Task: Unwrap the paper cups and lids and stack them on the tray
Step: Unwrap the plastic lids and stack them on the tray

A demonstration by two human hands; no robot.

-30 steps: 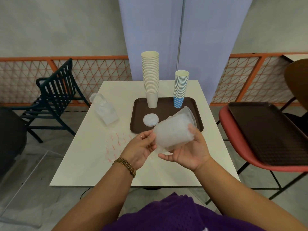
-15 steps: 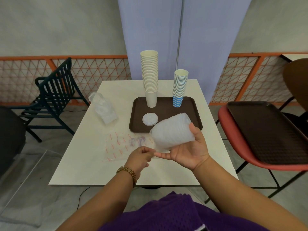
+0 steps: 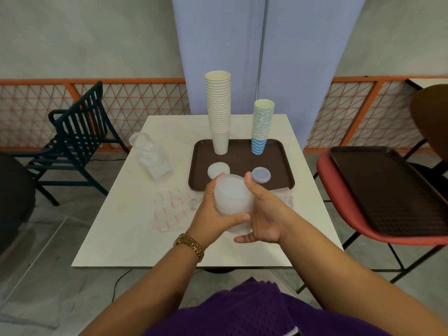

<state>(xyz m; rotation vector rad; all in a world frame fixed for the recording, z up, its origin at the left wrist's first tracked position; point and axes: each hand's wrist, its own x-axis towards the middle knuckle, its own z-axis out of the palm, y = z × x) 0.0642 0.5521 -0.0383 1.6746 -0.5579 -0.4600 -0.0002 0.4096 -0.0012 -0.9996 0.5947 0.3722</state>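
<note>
Your left hand (image 3: 213, 215) wraps its fingers and thumb round the near side of the stack of translucent lids (image 3: 233, 198), while your right hand (image 3: 263, 219) cups the other side with its thumb up along the stack and its fingers extended beneath, so the stack is clamped between both palms. Whether any wrapper still clings to it cannot be told. The stack hangs above the white table (image 3: 121, 229), just short of the near rim of the brown tray (image 3: 278, 163), its long axis tilted away from you and toward the tray. Straight ahead of it, on the tray floor, sit a white lid pile (image 3: 218, 169) on the left and a bluish lid pile (image 3: 261, 175) on the right, with the stack roughly between them. Behind these stand the tall cream cup stack (image 3: 218, 110) and the shorter blue-striped cup stack (image 3: 261, 124). The move ahead looks to be forward and down, and your left hand is nearer the white pile, your right nearer the bluish one. Empty printed wrappers (image 3: 172, 209) lie flat under your hands.
</note>
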